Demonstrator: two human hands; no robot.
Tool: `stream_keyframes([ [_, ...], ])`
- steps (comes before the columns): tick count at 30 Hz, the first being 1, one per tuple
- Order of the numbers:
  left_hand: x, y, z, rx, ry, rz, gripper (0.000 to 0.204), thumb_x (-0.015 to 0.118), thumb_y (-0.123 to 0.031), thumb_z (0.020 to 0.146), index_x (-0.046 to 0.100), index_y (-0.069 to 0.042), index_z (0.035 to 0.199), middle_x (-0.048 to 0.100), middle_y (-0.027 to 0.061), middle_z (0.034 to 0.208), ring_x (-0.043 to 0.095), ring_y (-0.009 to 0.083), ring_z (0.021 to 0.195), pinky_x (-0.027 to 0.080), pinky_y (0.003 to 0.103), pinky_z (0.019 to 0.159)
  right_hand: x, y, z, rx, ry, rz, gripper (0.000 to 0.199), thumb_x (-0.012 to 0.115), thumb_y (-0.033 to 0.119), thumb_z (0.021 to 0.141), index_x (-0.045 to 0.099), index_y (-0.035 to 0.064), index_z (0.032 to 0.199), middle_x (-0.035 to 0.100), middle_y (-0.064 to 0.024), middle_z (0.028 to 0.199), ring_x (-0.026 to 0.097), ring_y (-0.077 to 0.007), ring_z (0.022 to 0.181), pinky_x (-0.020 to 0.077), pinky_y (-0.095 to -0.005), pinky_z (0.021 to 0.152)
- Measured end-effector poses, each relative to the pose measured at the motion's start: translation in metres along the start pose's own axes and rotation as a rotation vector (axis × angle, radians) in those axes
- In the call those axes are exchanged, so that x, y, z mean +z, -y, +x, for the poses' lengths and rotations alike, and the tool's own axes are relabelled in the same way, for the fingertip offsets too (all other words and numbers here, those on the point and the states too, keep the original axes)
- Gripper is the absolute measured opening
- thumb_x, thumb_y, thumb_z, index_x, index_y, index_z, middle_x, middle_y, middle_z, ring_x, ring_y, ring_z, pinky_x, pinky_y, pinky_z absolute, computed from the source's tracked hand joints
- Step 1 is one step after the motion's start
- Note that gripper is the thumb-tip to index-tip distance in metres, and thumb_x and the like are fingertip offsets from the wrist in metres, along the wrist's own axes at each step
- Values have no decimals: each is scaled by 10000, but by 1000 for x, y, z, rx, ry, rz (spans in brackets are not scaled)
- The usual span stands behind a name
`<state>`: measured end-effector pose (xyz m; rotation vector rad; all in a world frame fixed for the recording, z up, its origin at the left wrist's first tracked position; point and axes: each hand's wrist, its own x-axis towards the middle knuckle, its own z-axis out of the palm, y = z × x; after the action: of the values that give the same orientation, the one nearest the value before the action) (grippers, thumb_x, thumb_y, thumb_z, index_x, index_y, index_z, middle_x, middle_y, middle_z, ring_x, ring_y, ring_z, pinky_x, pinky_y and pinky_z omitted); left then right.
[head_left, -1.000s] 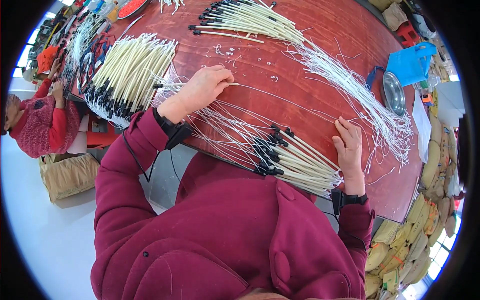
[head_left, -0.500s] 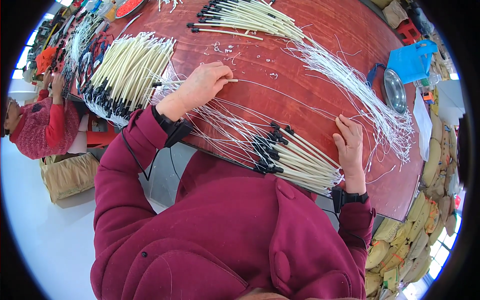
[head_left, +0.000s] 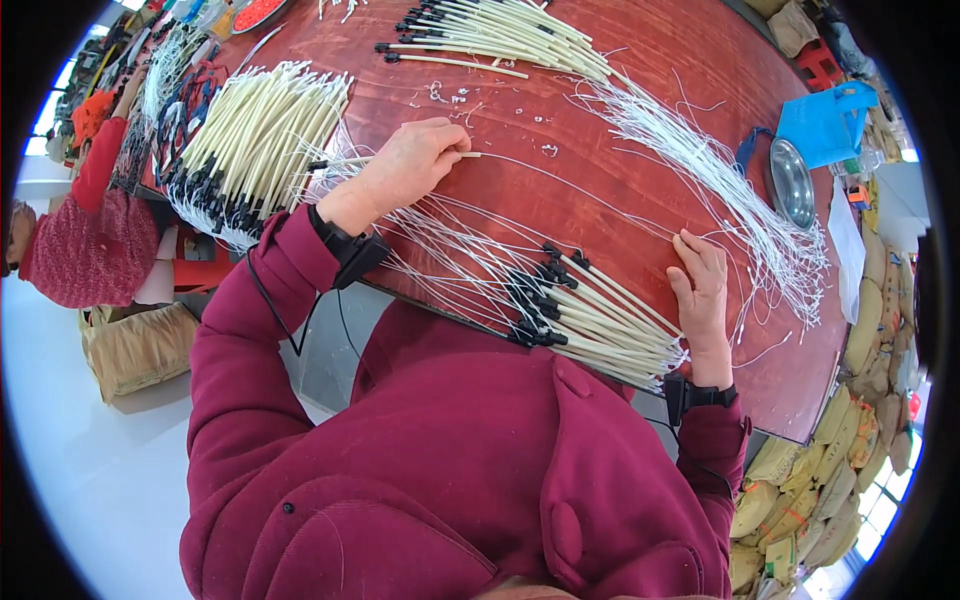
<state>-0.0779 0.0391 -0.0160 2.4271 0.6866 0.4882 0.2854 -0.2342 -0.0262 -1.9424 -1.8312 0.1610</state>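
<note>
My left hand (head_left: 412,160) is closed round a thin cream tube (head_left: 470,155) with a dark end fitting; it hovers over the table's near left part. A fine white cord (head_left: 570,184) runs from the tube's right end across to the fingertips of my right hand (head_left: 703,285). That hand rests on the right side, thumb apart from the stretched fingers, the cord at their tips. Below, between my hands, lies a bundle of cream tubes (head_left: 610,315) with black fittings, their white cords (head_left: 450,255) trailing left under my left wrist.
Another tube pile (head_left: 270,140) lies left, and one (head_left: 500,35) at the far side with loose cords (head_left: 690,150) spreading right. A metal bowl (head_left: 791,182) and blue plastic container (head_left: 825,122) stand right. White scraps (head_left: 540,120) dot the red table (head_left: 590,110). A person (head_left: 95,245) works at left.
My hands, the tube and the cord stay almost in place. At the left, the other person's arm has reached farther forward along the table.
</note>
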Motion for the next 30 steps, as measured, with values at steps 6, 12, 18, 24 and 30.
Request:
stream_keyframes([
  [6, 2, 2, 0, 15, -45, -24, 95, 607, -44, 912, 653, 3, 980, 672, 170, 926, 649, 382, 927, 524, 447, 806, 0, 0, 0, 1, -2, 4, 433, 653, 312, 985, 685, 8, 1291, 634, -116, 1353, 556, -302, 1206, 432, -399, 1069],
  [12, 2, 2, 3, 22, -43, -9, 96, 608, -49, 911, 653, 3, 978, 673, 169, 925, 647, 382, 926, 522, 446, 806, 1, -2, 0, -5, -1, -2, 431, 659, 305, 980, 685, 6, 1289, 634, -118, 1350, 556, -303, 1201, 434, -400, 1065],
  [18, 4, 1, 8, 28, -17, 18, 94, 611, -57, 913, 652, -10, 983, 664, 161, 937, 644, 377, 935, 521, 451, 807, 0, 0, 1, 7, 6, -4, 439, 661, 317, 977, 686, 8, 1288, 635, -118, 1346, 557, -303, 1198, 435, -398, 1061],
  [24, 24, 0, 23, 144, 28, 105, 119, 638, -37, 910, 651, -22, 1027, 636, 149, 972, 653, 351, 943, 529, 429, 802, 0, 3, 4, -32, -5, -2, 457, 718, 310, 928, 697, -7, 1257, 637, -123, 1329, 560, -312, 1175, 435, -417, 1048],
  [30, 94, -71, 74, 435, 249, 261, 171, 626, -124, 870, 646, -63, 1029, 639, 102, 985, 667, 324, 994, 562, 430, 813, 5, 8, 7, -96, 123, -6, 550, 647, 356, 968, 618, -7, 1380, 575, -133, 1457, 524, -330, 1258, 391, -430, 1111],
])
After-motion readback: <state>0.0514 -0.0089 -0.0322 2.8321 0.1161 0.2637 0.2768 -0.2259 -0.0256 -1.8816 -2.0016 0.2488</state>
